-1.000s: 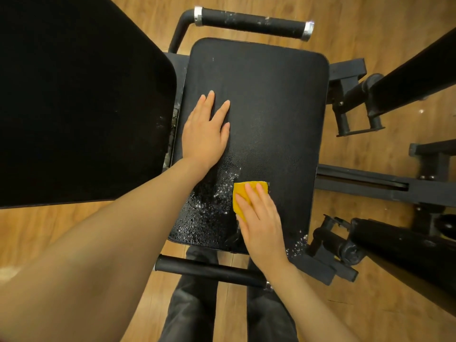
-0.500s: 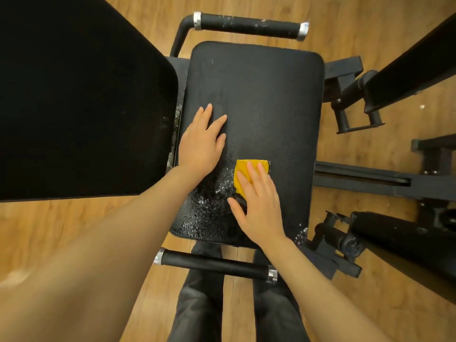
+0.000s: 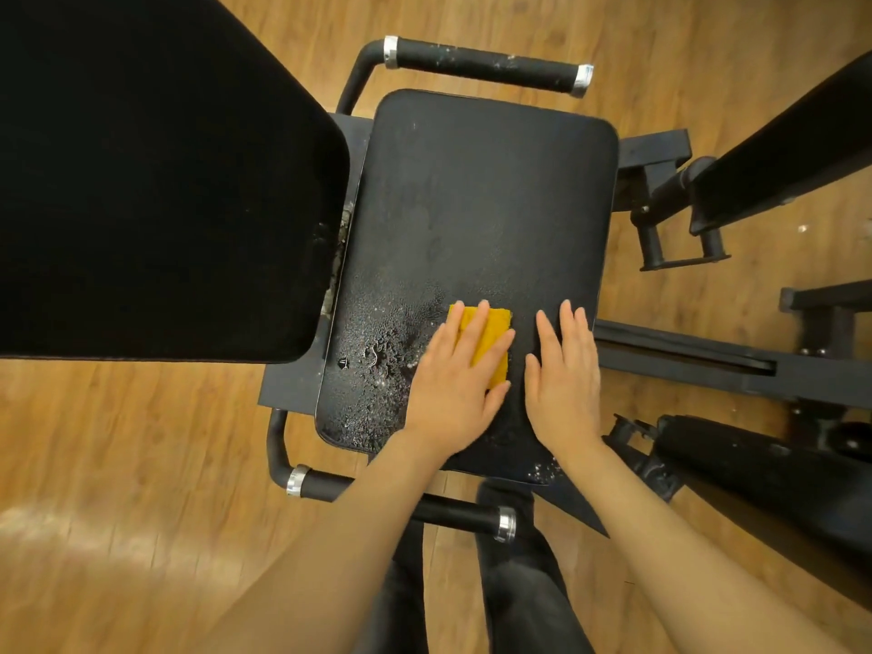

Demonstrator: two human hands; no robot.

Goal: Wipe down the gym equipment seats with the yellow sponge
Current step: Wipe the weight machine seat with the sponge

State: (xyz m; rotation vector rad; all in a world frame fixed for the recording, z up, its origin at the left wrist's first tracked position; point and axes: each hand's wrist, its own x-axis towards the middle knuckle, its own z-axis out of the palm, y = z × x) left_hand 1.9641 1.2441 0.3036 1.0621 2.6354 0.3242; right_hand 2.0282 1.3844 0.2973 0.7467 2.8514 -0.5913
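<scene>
The black padded seat fills the middle of the view, with soapy droplets and foam on its near left part. On its near half lies the yellow sponge, and my left hand presses down on it with the fingers spread across its top. My right hand lies flat and open on the seat just to the right of the sponge, close to the seat's right edge. A small patch of foam sits at the seat's near right corner.
A large black backrest pad stands close on the left. Black grip handles run along the far and near ends of the seat. Black machine frame bars and a padded roller crowd the right. Wooden floor lies below.
The sponge has passed from my right hand to my left. My left hand came from the seat's left side onto the sponge, and my right hand shifted right and lies flat on the seat.
</scene>
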